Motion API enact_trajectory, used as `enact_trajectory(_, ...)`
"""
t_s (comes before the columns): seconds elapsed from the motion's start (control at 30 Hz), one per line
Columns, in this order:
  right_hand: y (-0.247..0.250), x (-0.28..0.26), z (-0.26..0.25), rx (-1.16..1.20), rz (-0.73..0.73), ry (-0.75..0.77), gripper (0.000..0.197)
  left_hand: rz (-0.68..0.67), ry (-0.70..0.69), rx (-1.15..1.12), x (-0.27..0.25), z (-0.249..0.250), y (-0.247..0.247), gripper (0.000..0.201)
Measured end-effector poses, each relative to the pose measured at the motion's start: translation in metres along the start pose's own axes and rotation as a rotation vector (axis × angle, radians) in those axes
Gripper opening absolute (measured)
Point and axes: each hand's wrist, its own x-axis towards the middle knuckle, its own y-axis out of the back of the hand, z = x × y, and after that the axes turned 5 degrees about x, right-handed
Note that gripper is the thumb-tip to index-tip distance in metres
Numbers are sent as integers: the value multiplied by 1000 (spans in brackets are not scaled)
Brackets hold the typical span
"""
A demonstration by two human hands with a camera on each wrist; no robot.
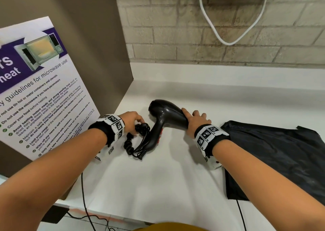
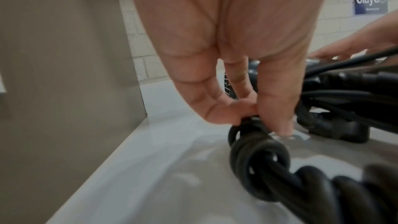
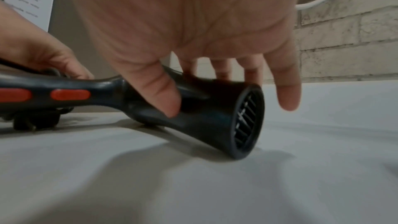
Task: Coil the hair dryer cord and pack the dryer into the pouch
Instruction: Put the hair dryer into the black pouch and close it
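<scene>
Hair dryer (image 1: 165,114) lying on the white counter (image 1: 175,178), right hand (image 1: 195,121) clasping its rigid, probably smooth barrel; left hand (image 1: 131,121) pinching the springy coiled cord (image 1: 139,135) beside the handle, likely the surest hold.

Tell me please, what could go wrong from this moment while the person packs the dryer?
1. The left hand only pinches the bunched cord; springy loops lie loose on the counter and may uncoil.
2. The right hand holds the hair dryer near its nozzle with the little finger off, so it could roll or slip.
3. The pouch lies flat, and both hands are busy.
</scene>
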Motion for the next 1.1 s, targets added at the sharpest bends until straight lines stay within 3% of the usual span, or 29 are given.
enact_trajectory(0.07,1,0,1,-1,35,-4,82,58,22,-30,-3,-4,0,38)
enact_trajectory(0.17,1,-2,4,44,57,15,75,108,32,-102,-6,-8,-1,41)
enact_trajectory(0.47,6,-16,3,126,81,40,57,35,84,-142,-12,-13,5,58)
enact_trajectory(0.73,1,-23,-2,107,87,18,54,39,-8,-225,-23,-15,0,30)
enact_trajectory(0.93,-3,-25,-4,81,106,2,55,147,-37,-453,-24,-2,-8,30)
enact_trajectory(1.1,-5,-27,-7,55,97,-7,58,96,-88,-241,-20,12,-11,30)
